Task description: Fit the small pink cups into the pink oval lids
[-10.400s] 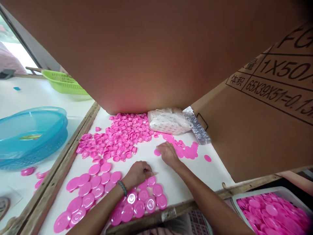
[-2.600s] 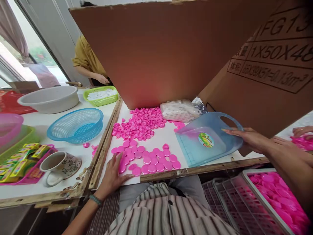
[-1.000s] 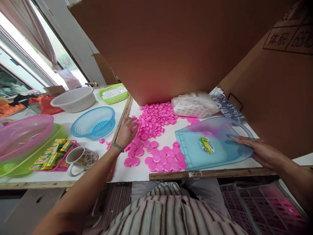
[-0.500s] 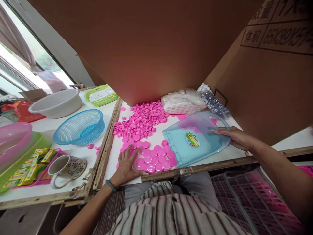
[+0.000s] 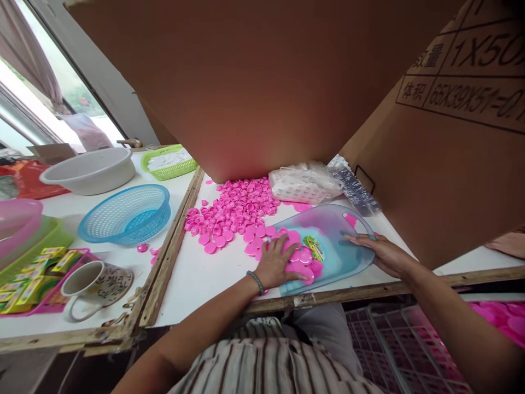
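Observation:
My right hand grips the handle end of a translucent blue plastic scoop, which lies on the white table with a yellow-green label on it. My left hand, fingers spread, rests on pink plastic discs; many of these lie over the scoop's front part. Nothing is gripped in that hand. More discs lie to its left. Behind them spreads a heap of small pink cup-shaped pieces.
A large cardboard box overhangs the table's back. A plastic bag of white pieces lies beneath it. To the left are a blue basket, a patterned mug and a grey basin. Another person's hand shows at the right edge.
My left hand has swept the pink discs rightward onto the scoop. My right hand still holds the scoop's handle. Another person's hand has come into view at the right.

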`<control>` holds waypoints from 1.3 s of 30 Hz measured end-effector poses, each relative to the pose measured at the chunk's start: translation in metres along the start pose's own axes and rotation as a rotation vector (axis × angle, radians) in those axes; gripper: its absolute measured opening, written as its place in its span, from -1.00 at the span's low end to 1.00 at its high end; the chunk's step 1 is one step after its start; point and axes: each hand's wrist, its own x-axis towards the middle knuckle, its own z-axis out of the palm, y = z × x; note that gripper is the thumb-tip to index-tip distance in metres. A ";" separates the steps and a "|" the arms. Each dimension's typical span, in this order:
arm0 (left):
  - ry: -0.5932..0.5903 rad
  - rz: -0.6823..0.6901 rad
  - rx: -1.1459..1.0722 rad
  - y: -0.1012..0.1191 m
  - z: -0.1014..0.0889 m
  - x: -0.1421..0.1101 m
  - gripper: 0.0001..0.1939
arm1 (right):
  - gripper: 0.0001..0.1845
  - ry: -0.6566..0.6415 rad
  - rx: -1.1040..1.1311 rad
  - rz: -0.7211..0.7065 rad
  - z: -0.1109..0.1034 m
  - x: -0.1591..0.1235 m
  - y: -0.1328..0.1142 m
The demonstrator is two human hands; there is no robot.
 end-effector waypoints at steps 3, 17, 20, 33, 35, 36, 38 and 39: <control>-0.020 0.146 -0.101 0.015 -0.002 0.014 -0.13 | -0.68 0.013 0.015 0.011 -0.006 0.000 0.007; 0.067 -0.131 0.143 -0.051 0.003 -0.031 -0.05 | -0.68 0.020 0.021 -0.029 -0.027 0.003 0.007; 0.048 -0.120 0.030 -0.039 0.006 -0.026 0.08 | -0.66 -0.022 -0.010 -0.028 -0.029 0.006 0.010; -0.060 0.356 -0.268 0.026 0.000 0.060 -0.19 | -0.71 -0.006 0.012 -0.018 -0.023 0.007 0.010; -0.030 0.330 -0.270 0.028 -0.012 0.048 -0.20 | -0.70 0.002 0.027 -0.011 -0.023 0.009 0.008; -0.014 0.247 -0.261 0.025 -0.020 0.036 -0.19 | -0.70 0.006 0.030 -0.008 -0.024 0.010 0.007; 0.010 -0.027 -0.188 0.007 -0.034 0.003 -0.13 | -0.71 0.008 0.028 -0.008 -0.025 0.011 0.004; 0.021 -0.181 -0.114 -0.006 -0.039 -0.015 -0.04 | -0.71 0.001 0.026 -0.008 -0.026 0.012 0.002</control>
